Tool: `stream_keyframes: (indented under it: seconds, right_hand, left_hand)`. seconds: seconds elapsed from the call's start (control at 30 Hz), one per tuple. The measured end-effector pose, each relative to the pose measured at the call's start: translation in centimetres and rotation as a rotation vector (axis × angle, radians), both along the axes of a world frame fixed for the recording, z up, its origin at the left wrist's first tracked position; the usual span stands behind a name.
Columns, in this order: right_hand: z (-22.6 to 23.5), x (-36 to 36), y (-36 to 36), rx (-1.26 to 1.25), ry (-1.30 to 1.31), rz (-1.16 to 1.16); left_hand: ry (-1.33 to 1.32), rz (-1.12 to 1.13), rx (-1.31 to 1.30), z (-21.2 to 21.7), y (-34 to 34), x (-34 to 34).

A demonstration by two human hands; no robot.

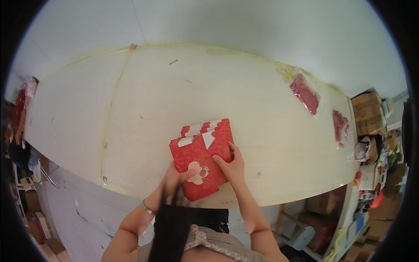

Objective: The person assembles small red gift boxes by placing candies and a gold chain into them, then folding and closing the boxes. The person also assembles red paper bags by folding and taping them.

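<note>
cards (185, 153) in patterned red lie in overlapping piles by the near edge of the table (262, 131), around the middle of its length and turned askew to that edge. white patches show toward their far ends, and the pile on the left bears a pale round emblem (195, 166). the left hand (175, 176) grips this pile at its left side, thumb laid over the face at the emblem, the other fingers going under the side; blur and a dark strand of hair (168, 222) hide part of it. the right hand (232, 164) clasps the pile on the right from its right side, thumb on top, fingers bent round the edge; how far they reach beneath i cannot tell. a metal bracelet (148, 208) circles the left wrist. well apart from the cards, a clear packet (305, 94) with red contents lies near the table's far right corner, and a second packet (339, 126) lies by the right edge. a yellowish seam (112, 105) crosses the table left of the cards.
</note>
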State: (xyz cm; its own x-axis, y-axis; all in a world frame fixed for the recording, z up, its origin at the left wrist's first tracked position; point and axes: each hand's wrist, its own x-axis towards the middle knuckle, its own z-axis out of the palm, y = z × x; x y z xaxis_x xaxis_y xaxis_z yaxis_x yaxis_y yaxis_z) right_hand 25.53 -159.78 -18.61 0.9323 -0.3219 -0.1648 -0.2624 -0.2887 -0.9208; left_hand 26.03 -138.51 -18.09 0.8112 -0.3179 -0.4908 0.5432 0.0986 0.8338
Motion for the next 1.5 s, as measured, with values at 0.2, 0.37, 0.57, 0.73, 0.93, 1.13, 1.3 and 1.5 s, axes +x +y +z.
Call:
stream_keyframes:
  seconds: [0.2, 0.37, 0.57, 0.73, 0.93, 1.13, 1.3, 1.5]
  right_hand:
    - [-0.8, 0.3, 0.4, -0.23, -0.414, -0.055]
    - [0.9, -0.7, 2.1, 0.32, -0.276, 0.048]
    - [-1.4, -0.6, 1.7, 0.213, -0.507, 0.129]
    - [0.8, -3.6, 4.8, -0.446, -0.781, -0.093]
    - [1.1, -6.2, 7.5, -0.287, -0.628, -0.052]
    - [1.1, -6.3, 6.2, -0.101, -0.675, -0.031]
    - [2.8, -6.7, 4.5, 0.85, -0.164, 0.288]
    - [0.2, -4.5, 6.4, 0.354, -0.667, 0.27]
  left_hand:
    - [-0.358, 0.055, -0.053, -1.3, 1.5, 0.0]
    - [-0.576, 0.072, -0.188, -0.2, 1.0, 0.5]
    - [-0.664, 0.102, -0.265, 1.1, 2.1, -0.1]
    - [-0.667, 0.328, -0.154, -0.3, 1.9, -2.0]
    - [-0.991, 0.382, 0.053, 0.3, 0.0, -4.4]
    - [-1.043, 0.342, 0.162, 0.4, -0.5, -5.4]
    - [-1.129, 0.331, 0.312, 0.8, 0.0, -4.4]
    - [-1.044, 0.195, 0.621, -1.9, 0.7, -0.9]
